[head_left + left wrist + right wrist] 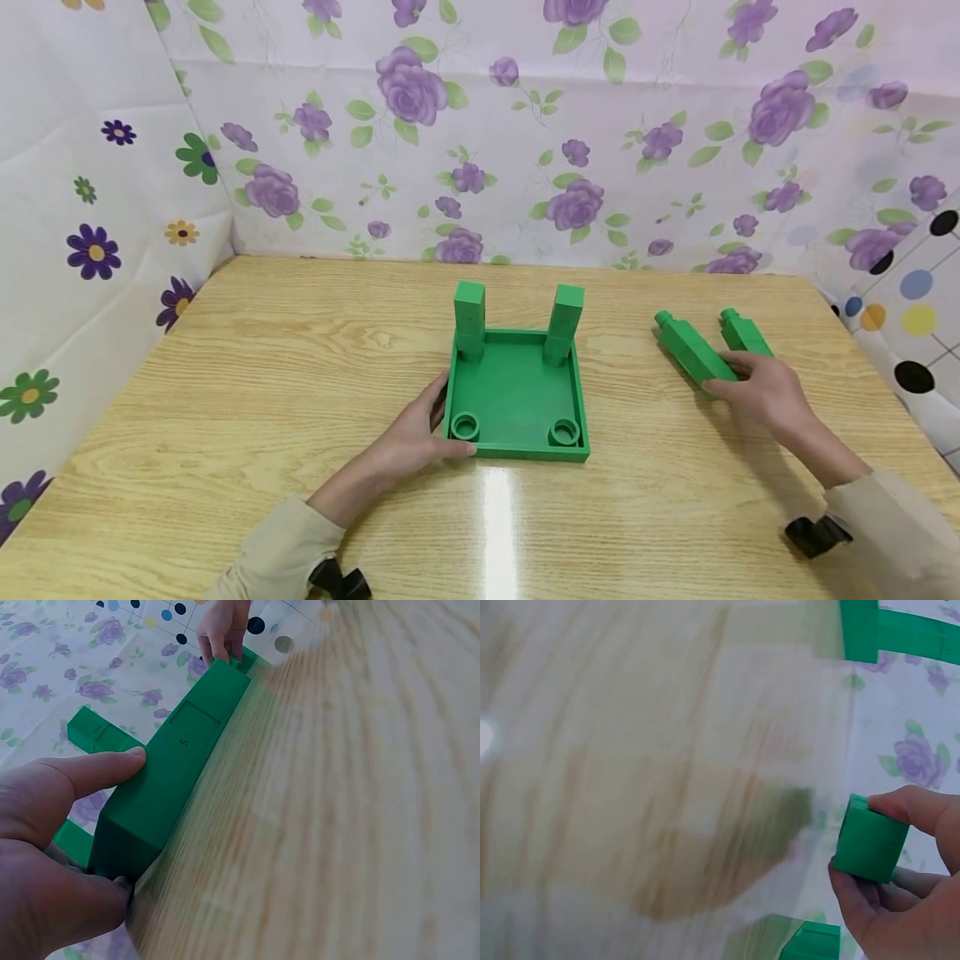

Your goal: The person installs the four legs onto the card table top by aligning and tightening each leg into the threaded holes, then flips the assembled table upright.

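A green square tray-like panel (517, 396) with a raised rim lies on the table. Two square posts (470, 310) stand upright at its far corners, and ring-shaped sockets (564, 432) occupy the near ones. My left hand (411, 437) grips the panel's near left corner, thumb on the front rim as the left wrist view shows. Off to the right, my right hand (768, 392) pinches the near end of a loose green post (692, 357), thumb and fingers on opposite sides. This post has a narrow round peg at its far end. Another loose post (746, 335) lies just beyond that hand, partly covered by it.
The wood-grain table (315, 333) backs onto a flowered cloth wall (517, 150). Patterned cloth also hangs along the left and right sides. Black wrist cameras (817, 535) sit on both sleeves.
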Available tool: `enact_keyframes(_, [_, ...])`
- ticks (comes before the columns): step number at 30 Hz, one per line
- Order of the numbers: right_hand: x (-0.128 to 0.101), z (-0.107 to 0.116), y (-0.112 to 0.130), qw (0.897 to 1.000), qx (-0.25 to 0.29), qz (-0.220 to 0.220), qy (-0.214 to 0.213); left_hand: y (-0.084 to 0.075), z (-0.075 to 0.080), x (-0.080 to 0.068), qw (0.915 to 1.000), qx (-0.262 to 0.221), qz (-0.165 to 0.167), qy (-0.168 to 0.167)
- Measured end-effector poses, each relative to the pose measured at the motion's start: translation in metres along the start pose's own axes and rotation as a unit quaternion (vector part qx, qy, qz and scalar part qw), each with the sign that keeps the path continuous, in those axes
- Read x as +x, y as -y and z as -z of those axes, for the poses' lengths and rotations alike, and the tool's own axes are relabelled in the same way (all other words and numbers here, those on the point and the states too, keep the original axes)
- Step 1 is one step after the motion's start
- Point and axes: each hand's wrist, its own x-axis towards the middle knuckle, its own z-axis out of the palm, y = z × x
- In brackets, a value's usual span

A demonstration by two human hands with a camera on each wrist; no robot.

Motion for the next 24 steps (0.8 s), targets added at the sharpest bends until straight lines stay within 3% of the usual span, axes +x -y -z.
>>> enact_keyframes(9, [-0.005,0.007,0.009,0.995,0.089,0.025,-0.030,0.001,0.001,0.001,0.9999,0.001,-0.009,0.009])
enact_keyframes(13, [-0.009,0.008,0.016,0.988,0.144,0.031,-0.039,0.002,0.002,0.002,0.9997,0.009,-0.016,0.017])
enact_keyframes(19, [-0.017,0.004,0.031,0.960,0.267,0.072,-0.036,0.002,0.003,0.002,0.9997,0.009,-0.016,0.016])
enact_keyframes(24, [-0.024,0.003,0.050,0.941,0.325,0.091,-0.024,0.001,0.002,0.001,0.9999,0.006,-0.010,0.010])
